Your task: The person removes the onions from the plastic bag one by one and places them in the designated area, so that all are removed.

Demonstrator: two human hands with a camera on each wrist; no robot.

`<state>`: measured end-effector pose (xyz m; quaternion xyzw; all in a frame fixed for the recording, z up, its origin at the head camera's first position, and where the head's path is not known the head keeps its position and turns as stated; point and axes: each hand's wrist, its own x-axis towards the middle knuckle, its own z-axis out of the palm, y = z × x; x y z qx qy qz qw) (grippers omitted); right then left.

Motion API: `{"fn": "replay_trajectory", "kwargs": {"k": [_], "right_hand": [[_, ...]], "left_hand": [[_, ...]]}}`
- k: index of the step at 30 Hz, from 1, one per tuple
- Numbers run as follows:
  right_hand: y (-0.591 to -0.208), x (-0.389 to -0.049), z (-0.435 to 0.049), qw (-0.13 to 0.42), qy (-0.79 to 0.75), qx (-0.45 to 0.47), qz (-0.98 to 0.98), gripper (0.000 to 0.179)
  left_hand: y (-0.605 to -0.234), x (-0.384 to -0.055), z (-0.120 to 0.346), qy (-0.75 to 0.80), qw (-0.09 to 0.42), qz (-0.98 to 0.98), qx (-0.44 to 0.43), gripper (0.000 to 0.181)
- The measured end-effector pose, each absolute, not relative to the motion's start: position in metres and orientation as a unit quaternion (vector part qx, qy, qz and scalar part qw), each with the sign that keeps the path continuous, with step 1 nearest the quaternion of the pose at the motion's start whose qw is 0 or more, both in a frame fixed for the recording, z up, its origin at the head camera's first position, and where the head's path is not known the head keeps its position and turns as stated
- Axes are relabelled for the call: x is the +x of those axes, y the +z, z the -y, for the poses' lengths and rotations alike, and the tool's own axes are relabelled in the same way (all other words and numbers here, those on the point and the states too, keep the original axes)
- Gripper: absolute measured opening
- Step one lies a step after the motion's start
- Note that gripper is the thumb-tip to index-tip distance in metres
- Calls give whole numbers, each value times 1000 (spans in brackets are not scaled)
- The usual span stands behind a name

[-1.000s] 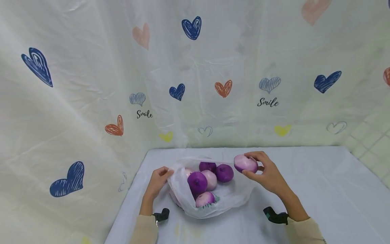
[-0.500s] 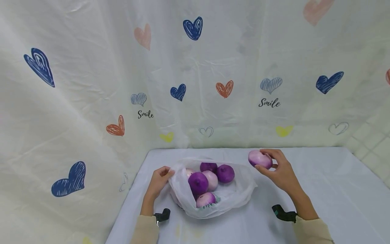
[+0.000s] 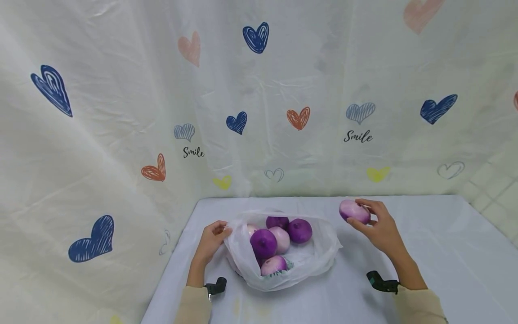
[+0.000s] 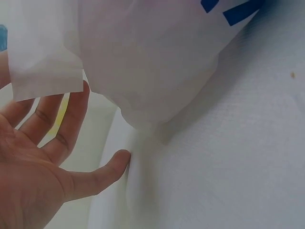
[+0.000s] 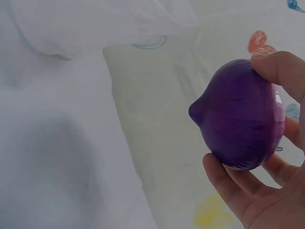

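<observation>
A white plastic bag lies on the table, its mouth spread wide. Several purple and pale pink onions rest inside. At the bag's left edge, my left hand pinches the rim; in the left wrist view the plastic flap hangs in front of its fingers, and the little finger sticks out apart. Right of the bag, my right hand holds a purple onion in the air, thumb on one side and fingers on the other. The onion's pointed end faces away from the palm.
The table has a white cover. Behind it hangs a pale curtain printed with hearts and "Smile". Each wrist wears a black camera mount, such as the right one. A shadow falls on the cover below the raised onion.
My right hand has carried the onion rightward, from over the bag's right edge to well beside it. The left hand keeps its grip on the rim, and the bag stays put.
</observation>
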<state>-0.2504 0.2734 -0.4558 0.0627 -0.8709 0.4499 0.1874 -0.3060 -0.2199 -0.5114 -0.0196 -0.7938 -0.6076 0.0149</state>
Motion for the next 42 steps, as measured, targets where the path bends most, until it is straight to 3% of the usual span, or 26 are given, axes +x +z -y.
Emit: {"fn": "replay_trajectory", "kwargs": {"k": [25,42], "right_hand": [[-509,-267,-293,66,448,-37,891,83],[-525,-277,-304,22,457,-36,888,88]], "left_hand": [[-516,-309,222,-605,20,795,-28,24],[-517,-309,220,-602,24,797,-24,23]]}}
